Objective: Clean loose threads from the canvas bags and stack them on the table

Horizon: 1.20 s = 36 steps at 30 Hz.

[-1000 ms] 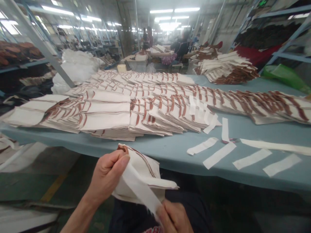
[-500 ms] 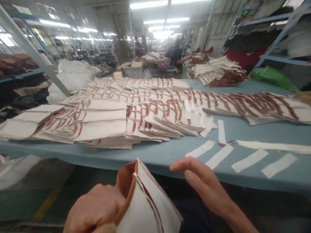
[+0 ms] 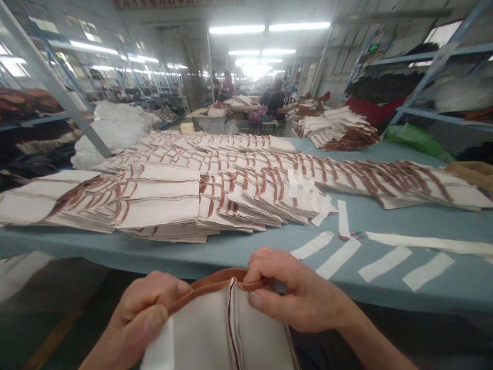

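In front of the blue-green table [image 3: 154, 250], my left hand [image 3: 148, 303] and right hand [image 3: 292, 289] both pinch the brown rim of a cream fabric piece [image 3: 202, 334], either side of its seam [image 3: 233, 321], seemingly to keep the opening spread, while a white strip [image 3: 158, 347] shows just under my left hand. Beyond, to the right, loose strips [image 3: 385, 264] lie spaced apart, perhaps for easy picking; farther left, rows of similar pieces [image 3: 164, 198] overlap, apparently to save room.
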Available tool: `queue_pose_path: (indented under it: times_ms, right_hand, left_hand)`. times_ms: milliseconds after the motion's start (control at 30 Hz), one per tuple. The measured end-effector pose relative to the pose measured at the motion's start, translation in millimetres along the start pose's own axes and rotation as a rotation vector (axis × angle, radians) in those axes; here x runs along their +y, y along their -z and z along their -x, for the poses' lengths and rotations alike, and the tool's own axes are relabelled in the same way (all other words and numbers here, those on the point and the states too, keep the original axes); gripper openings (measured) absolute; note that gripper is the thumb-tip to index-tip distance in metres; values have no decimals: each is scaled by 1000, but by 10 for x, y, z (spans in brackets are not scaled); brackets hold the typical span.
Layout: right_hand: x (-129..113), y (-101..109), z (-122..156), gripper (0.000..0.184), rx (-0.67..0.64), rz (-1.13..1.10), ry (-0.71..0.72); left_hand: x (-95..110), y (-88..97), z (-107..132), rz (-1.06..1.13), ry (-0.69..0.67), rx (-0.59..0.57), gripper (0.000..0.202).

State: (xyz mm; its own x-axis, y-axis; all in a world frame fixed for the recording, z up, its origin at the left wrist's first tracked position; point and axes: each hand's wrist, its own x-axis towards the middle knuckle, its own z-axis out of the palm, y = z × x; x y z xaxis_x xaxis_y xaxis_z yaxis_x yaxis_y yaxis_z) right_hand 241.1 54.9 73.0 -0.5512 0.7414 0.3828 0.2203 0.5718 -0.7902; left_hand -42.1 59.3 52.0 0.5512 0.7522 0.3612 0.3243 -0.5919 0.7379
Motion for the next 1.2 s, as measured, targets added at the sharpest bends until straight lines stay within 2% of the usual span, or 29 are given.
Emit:
queue_pose_path:
  times_ms: [33, 100, 167, 267, 300, 433, 600, 767, 867, 1000, 1133, 1200]
  right_hand:
    - [-60, 36, 1, 15, -5, 38, -1]
    - [-179, 93, -19, 12, 5, 158, 20]
    - [-272, 126, -48, 17, 25, 280, 54]
    - [-340, 128, -73, 25, 15, 361, 80]
    - [-346, 119, -76, 26, 6, 365, 91]
    - [-345, 78, -67, 25, 6, 343, 118]
    - [-329, 84, -9, 23, 66, 309, 79]
    - [-163, 43, 108, 14, 67, 190, -39]
    - [-41, -19, 175, 12, 54, 124, -101]
    - [51, -111, 231, 9, 102, 35, -107]
    - [96, -191, 243, 28, 206, 15, -130]
    - [130, -208, 241, 31, 238, 5, -141]
  left_hand:
    - [35, 34, -64, 117, -5, -36, 63]
    - [100, 92, -194, 207, -24, -86, 58]
    - [138, 131, -293, 79, -54, -98, 49]
    - [183, 127, -375, -173, -90, -72, 13]
    - [212, 103, -395, -220, -108, -71, 7]
    - [389, -69, -481, -230, -199, -100, 24]
    - [508, -269, -532, -143, -156, -116, 19]
    - [477, -397, -487, -70, -29, -137, 16]
    - [429, -444, -464, -30, 40, -170, 23]
    - [354, -487, -448, 0, 70, -249, 33]
    - [339, -546, -439, 26, 118, -198, 33]
    - [360, -573, -442, 47, 133, -173, 34]
